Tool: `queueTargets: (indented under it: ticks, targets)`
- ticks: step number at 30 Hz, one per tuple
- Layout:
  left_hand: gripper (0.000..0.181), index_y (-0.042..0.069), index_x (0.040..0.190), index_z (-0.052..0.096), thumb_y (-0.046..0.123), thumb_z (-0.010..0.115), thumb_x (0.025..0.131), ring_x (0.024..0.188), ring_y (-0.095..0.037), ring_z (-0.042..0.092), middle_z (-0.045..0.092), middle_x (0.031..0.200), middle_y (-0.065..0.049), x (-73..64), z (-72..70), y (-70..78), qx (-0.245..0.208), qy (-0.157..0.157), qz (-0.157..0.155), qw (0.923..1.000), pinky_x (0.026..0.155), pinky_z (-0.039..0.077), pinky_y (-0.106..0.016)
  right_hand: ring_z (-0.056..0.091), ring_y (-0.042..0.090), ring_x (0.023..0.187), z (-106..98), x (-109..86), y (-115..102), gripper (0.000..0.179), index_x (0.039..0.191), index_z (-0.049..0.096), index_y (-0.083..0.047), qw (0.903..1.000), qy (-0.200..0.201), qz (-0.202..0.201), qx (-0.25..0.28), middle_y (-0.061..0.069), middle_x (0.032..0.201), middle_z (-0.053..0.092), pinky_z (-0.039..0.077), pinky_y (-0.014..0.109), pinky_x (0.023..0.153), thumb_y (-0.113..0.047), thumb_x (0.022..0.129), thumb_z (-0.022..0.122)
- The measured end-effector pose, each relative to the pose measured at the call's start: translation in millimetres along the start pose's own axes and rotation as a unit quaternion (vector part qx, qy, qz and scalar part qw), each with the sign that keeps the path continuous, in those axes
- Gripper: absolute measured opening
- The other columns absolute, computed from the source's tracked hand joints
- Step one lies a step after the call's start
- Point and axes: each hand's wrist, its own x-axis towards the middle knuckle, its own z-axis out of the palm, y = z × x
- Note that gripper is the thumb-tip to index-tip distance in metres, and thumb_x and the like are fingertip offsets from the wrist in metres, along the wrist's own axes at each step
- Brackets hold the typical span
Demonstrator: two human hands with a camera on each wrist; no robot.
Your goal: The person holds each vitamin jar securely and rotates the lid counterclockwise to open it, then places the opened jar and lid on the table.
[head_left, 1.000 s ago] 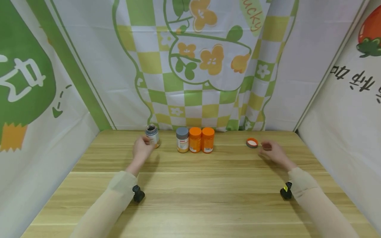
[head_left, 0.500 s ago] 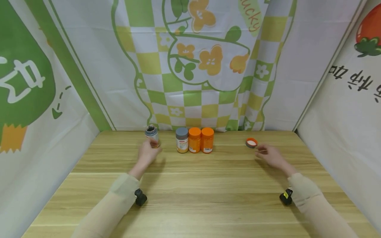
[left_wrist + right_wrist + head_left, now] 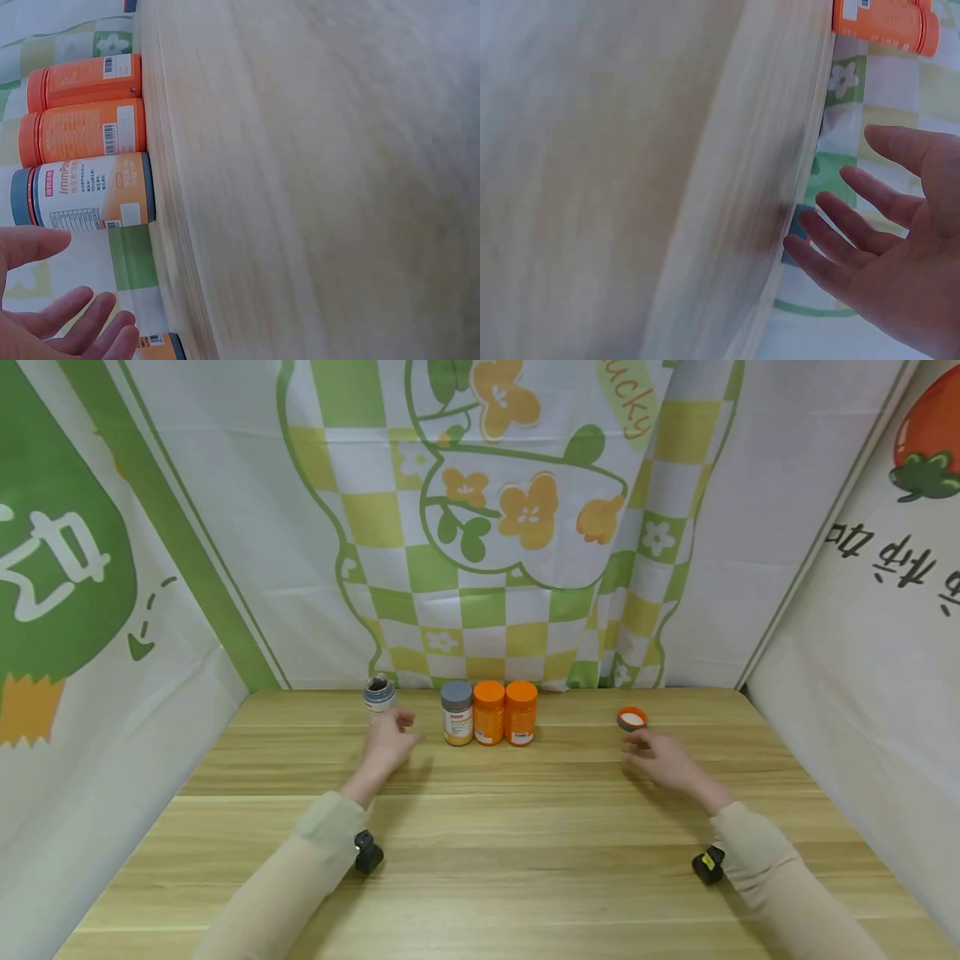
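all fingers (image 3: 881,196) half-spread, empty, left hand (image 3: 387,743) near uncapped jar (image 3: 378,698), right hand (image 3: 660,761) near lid (image 3: 632,719), broad tabletop (image 3: 510,827) between, back edge (image 3: 581,692) beyond

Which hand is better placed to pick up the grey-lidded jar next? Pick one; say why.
The left hand, I judge: it is empty, open and nearer the grey-lidded jar. The right hand is near the upturned lid, with two orange jars in between.
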Motion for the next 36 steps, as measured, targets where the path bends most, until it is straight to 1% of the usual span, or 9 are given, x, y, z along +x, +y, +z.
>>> queueTargets:
  ticks: [3,6,11,16,23,26,30,33,36]
  targets:
    - [0.048,-0.007,0.122,0.053,0.011,0.067,0.080,0.114,-0.043,0.053,0.058,0.122,-0.027,2.3,3.7,0.9,0.010,-0.010,0.004,0.9999,0.097,0.041,-0.049,0.058,0.042,0.107,3,1.8,-3,0.034,0.118,0.059,0.006,0.9998,-0.003,-0.013,-0.012,0.026,0.114,0.062,0.045,0.053,0.091,-0.014,0.090,0.061]
    - [0.052,-0.007,0.126,0.050,0.014,0.068,0.081,0.119,-0.043,0.050,0.055,0.128,-0.027,4.7,6.6,1.9,0.013,-0.022,0.002,0.9997,0.100,0.040,-0.049,0.058,0.043,0.107,5,3.1,-8,0.035,0.118,0.059,0.007,0.9997,-0.006,-0.021,-0.008,0.026,0.115,0.062,0.045,0.053,0.092,-0.013,0.090,0.062]
    - [0.059,-0.006,0.132,0.046,0.016,0.068,0.082,0.122,-0.043,0.048,0.050,0.134,-0.027,9.3,12.1,1.7,-0.003,-0.031,0.001,0.9995,0.102,0.039,-0.049,0.055,0.044,0.112,7,4.2,-15,0.037,0.121,0.057,0.007,0.9996,-0.019,-0.014,0.016,0.026,0.120,0.060,0.043,0.054,0.094,-0.014,0.091,0.060]
    - [0.060,-0.006,0.133,0.045,0.017,0.068,0.082,0.122,-0.043,0.048,0.050,0.134,-0.026,13.5,17.9,-0.5,-0.010,-0.030,0.001,0.9995,0.101,0.040,-0.049,0.055,0.043,0.114,10,6.1,-20,0.038,0.123,0.057,0.006,0.9994,-0.027,-0.017,0.014,0.024,0.121,0.060,0.043,0.053,0.095,-0.016,0.092,0.060]
    - [0.064,-0.001,0.137,0.044,0.023,0.069,0.083,0.126,-0.040,0.045,0.048,0.138,-0.022,17.1,23.3,-1.4,-0.019,-0.051,-0.013,0.9984,0.104,0.037,-0.049,0.054,0.043,0.115,15,7.8,-25,0.039,0.125,0.056,0.005,0.9987,-0.038,-0.015,0.031,0.024,0.123,0.059,0.045,0.052,0.093,-0.015,0.092,0.059]
    - [0.065,0.000,0.135,0.047,0.027,0.071,0.081,0.124,-0.040,0.047,0.051,0.136,-0.021,18.4,25.9,0.2,-0.013,-0.047,-0.003,0.9988,0.102,0.039,-0.048,0.053,0.043,0.116,16,8.1,-27,0.040,0.126,0.055,0.005,0.9985,-0.042,-0.010,0.034,0.024,0.125,0.058,0.045,0.052,0.094,-0.016,0.092,0.059]
    - [0.066,0.000,0.134,0.048,0.026,0.073,0.080,0.123,-0.038,0.048,0.052,0.135,-0.020,19.5,29.1,4.3,-0.016,-0.051,0.000,0.9986,0.101,0.039,-0.047,0.053,0.042,0.117,17,10.0,-29,0.041,0.127,0.054,0.004,0.9982,-0.048,-0.009,0.036,0.022,0.126,0.058,0.044,0.052,0.095,-0.017,0.092,0.059]
    - [0.066,0.000,0.135,0.047,0.023,0.074,0.080,0.125,-0.038,0.047,0.051,0.137,-0.020,22.6,31.7,4.9,-0.022,-0.061,-0.001,0.9979,0.103,0.039,-0.047,0.053,0.042,0.116,18,12.1,-31,0.040,0.126,0.055,0.004,0.9979,-0.049,-0.017,0.039,0.022,0.125,0.059,0.044,0.052,0.095,-0.016,0.092,0.059]
    - [0.064,-0.001,0.132,0.049,0.022,0.075,0.078,0.121,-0.038,0.051,0.053,0.134,-0.021,26.4,35.2,4.2,-0.017,-0.056,0.014,0.9982,0.101,0.040,-0.047,0.055,0.042,0.114,20,14.0,-33,0.038,0.125,0.056,0.004,0.9977,-0.047,-0.027,0.040,0.022,0.123,0.060,0.044,0.052,0.095,-0.016,0.092,0.060]
